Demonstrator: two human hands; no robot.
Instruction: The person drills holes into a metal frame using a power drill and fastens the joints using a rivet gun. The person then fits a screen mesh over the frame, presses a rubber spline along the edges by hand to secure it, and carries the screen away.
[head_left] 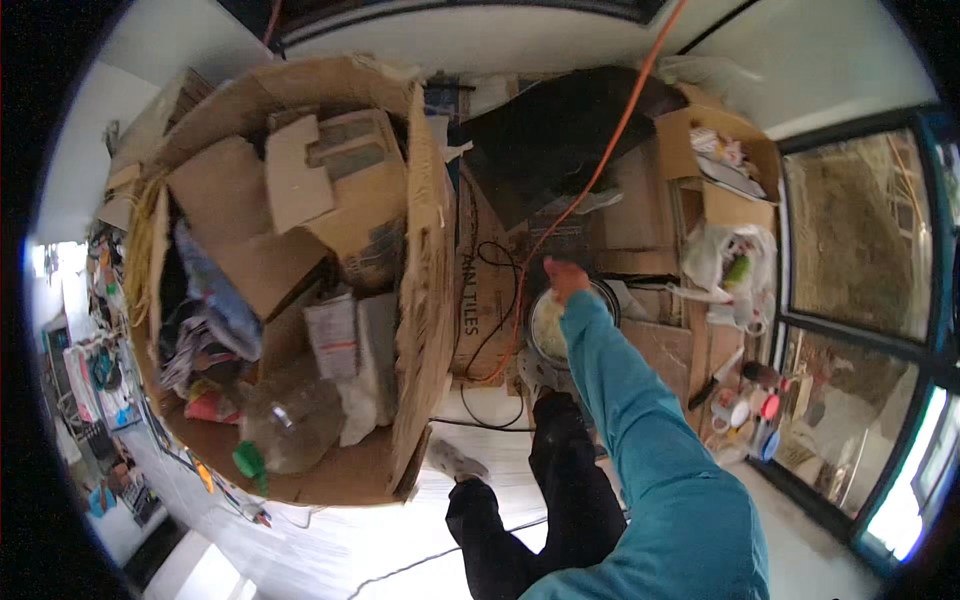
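My right hand (567, 280) reaches forward on a teal-sleeved arm, over the far rim of a round, dark-rimmed container (612, 297). Its fingers look curled together, but what they hold, if anything, is hidden. Pale contents (547, 325) show inside the container below the hand. Just left of the fingers runs an orange cable (585, 190), hanging from above and trailing down past the container. My left hand is out of view.
A large open cardboard box (415, 300) at left holds cardboard pieces, cloth and plastic. A thin black cable (490, 262) loops between box and container. At right are a smaller carton (675, 140), a plastic bag (700, 255), a knife (715, 380) and several jars (740, 412) beside a dark-framed window.
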